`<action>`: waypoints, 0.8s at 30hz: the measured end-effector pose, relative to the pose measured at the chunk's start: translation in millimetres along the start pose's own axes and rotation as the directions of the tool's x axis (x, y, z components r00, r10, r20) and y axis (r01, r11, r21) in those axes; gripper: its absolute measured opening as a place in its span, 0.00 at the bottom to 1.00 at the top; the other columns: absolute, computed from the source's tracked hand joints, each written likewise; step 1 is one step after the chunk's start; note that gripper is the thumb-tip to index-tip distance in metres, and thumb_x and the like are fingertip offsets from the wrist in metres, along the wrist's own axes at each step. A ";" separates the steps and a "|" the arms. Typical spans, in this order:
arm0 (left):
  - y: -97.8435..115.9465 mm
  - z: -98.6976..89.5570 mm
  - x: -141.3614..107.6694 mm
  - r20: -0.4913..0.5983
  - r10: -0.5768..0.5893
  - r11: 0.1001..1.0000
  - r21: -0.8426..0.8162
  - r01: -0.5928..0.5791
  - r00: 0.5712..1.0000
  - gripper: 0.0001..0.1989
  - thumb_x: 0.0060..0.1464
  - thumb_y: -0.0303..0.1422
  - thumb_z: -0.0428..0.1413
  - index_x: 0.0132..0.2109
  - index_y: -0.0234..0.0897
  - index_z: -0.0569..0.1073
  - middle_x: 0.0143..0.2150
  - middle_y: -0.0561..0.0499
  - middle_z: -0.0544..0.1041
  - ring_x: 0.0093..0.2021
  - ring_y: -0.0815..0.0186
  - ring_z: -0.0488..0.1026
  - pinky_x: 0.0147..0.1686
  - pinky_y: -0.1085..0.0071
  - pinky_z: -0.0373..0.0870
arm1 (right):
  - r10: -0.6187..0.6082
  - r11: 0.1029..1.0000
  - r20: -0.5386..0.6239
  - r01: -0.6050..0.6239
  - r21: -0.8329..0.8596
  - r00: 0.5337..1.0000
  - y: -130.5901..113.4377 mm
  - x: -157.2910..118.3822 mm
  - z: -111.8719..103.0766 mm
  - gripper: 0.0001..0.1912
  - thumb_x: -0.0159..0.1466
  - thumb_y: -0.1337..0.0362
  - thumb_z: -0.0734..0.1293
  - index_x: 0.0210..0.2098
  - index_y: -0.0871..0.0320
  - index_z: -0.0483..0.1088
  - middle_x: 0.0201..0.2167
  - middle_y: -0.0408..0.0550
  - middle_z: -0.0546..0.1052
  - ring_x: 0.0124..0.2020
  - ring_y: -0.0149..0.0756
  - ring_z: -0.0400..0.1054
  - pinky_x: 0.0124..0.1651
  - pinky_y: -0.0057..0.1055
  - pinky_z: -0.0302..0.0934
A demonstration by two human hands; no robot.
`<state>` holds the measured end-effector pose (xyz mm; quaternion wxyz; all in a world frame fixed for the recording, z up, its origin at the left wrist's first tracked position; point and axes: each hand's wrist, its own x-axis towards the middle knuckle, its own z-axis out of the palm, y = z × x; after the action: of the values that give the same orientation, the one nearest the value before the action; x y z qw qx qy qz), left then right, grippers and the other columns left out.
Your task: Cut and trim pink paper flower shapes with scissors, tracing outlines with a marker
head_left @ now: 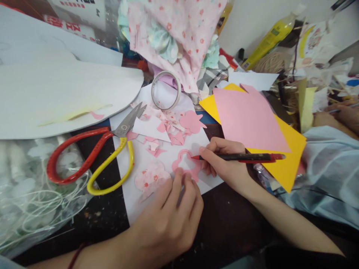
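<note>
My right hand (224, 158) is closed round a black and red pen (252, 157). The pen's red tip meets a pink paper cutout (176, 163) with a hollow middle, which lies on a white sheet (123, 198). My left hand (171, 213) rests its fingertips on the lower edge of that cutout, fingers bent and slightly apart; the thumb is hidden. Just left of those fingers lies a flowered pink cutout (151, 179). Above the hands is a plain pink cutout (192, 121) among paper scraps (176, 136).
Open scissors (123, 129) with red and yellow handles lie at left, near a tape roll (178, 89). Pink paper (246, 116) overlaps yellow paper (291, 168) at right. A white board (70, 86), a bag of white cords (50, 201) and another person's hand (347, 116) flank the area.
</note>
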<state>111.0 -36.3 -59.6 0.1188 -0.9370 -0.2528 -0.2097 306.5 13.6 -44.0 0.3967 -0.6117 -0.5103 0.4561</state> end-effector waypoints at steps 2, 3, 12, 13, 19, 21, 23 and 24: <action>-0.4 -0.2 0.2 0.010 0.006 1.000 0.002 -0.006 1.000 0.20 0.61 0.26 0.47 0.55 0.21 0.74 0.53 0.36 0.79 0.54 0.45 0.77 0.48 0.57 0.73 | 0.003 1.000 -0.005 -0.003 0.003 1.000 -0.3 0.1 -0.1 0.17 0.62 0.61 0.71 0.19 0.58 0.67 0.15 0.41 0.73 0.13 0.24 0.64 0.15 0.20 0.56; -0.7 -0.3 0.2 0.014 0.009 1.000 0.003 -0.009 1.000 0.20 0.61 0.26 0.47 0.55 0.21 0.74 0.53 0.36 0.79 0.54 0.44 0.77 0.48 0.57 0.73 | 0.001 1.000 -0.009 -0.001 0.008 1.000 -0.1 0.1 -0.2 0.17 0.62 0.61 0.71 0.19 0.58 0.67 0.15 0.41 0.73 0.12 0.23 0.64 0.15 0.20 0.56; -0.7 -0.1 -0.6 0.017 0.012 1.000 0.004 -0.012 1.000 0.20 0.61 0.26 0.47 0.55 0.21 0.74 0.54 0.35 0.78 0.55 0.44 0.76 0.48 0.57 0.73 | -0.005 1.000 0.003 0.005 0.020 1.000 3.4 -0.3 -0.7 0.17 0.63 0.61 0.71 0.20 0.58 0.67 0.15 0.40 0.74 0.12 0.23 0.64 0.15 0.19 0.56; -0.4 0.1 -0.7 0.018 0.011 1.000 0.003 -0.011 1.000 0.20 0.61 0.26 0.47 0.55 0.21 0.74 0.54 0.35 0.78 0.55 0.44 0.76 0.48 0.57 0.73 | -0.005 1.000 0.002 0.005 0.019 1.000 3.6 -0.3 -0.8 0.17 0.63 0.61 0.71 0.20 0.58 0.66 0.15 0.40 0.74 0.13 0.23 0.64 0.15 0.19 0.56; -0.6 -0.3 -0.2 0.018 0.019 1.000 0.006 -0.019 1.000 0.20 0.62 0.27 0.47 0.55 0.21 0.74 0.53 0.35 0.79 0.54 0.44 0.76 0.47 0.58 0.75 | -0.001 1.000 -0.008 0.001 0.013 1.000 3.7 -0.1 -1.3 0.17 0.63 0.63 0.71 0.20 0.58 0.66 0.15 0.40 0.73 0.12 0.22 0.63 0.15 0.18 0.56; -1.0 -0.6 0.2 0.016 0.021 1.000 0.007 -0.021 1.000 0.20 0.62 0.27 0.47 0.55 0.21 0.74 0.53 0.35 0.79 0.54 0.44 0.77 0.46 0.58 0.75 | -0.005 1.000 -0.003 0.005 0.010 1.000 4.0 0.3 -1.3 0.17 0.63 0.63 0.71 0.20 0.58 0.65 0.15 0.40 0.73 0.12 0.22 0.63 0.15 0.19 0.56; -1.2 -0.5 0.5 0.017 0.022 1.000 0.008 -0.022 1.000 0.20 0.62 0.27 0.47 0.55 0.21 0.74 0.53 0.35 0.79 0.54 0.44 0.76 0.46 0.58 0.76 | -0.032 0.999 -0.009 0.032 0.016 0.999 4.7 0.8 -1.3 0.17 0.63 0.62 0.71 0.21 0.58 0.65 0.15 0.39 0.73 0.13 0.23 0.64 0.16 0.19 0.57; -1.3 -0.3 0.5 0.017 0.022 1.000 0.007 -0.022 1.000 0.20 0.62 0.27 0.47 0.55 0.21 0.74 0.53 0.35 0.79 0.54 0.44 0.76 0.46 0.58 0.76 | -0.050 0.999 -0.010 0.050 0.020 0.999 5.2 1.1 -1.2 0.17 0.63 0.62 0.71 0.22 0.57 0.65 0.16 0.39 0.74 0.14 0.23 0.65 0.17 0.19 0.58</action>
<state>110.6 -35.1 -59.0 0.1222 -0.9411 -0.2443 -0.1994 309.1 13.8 -48.8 0.4167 -0.5970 -0.5187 0.4482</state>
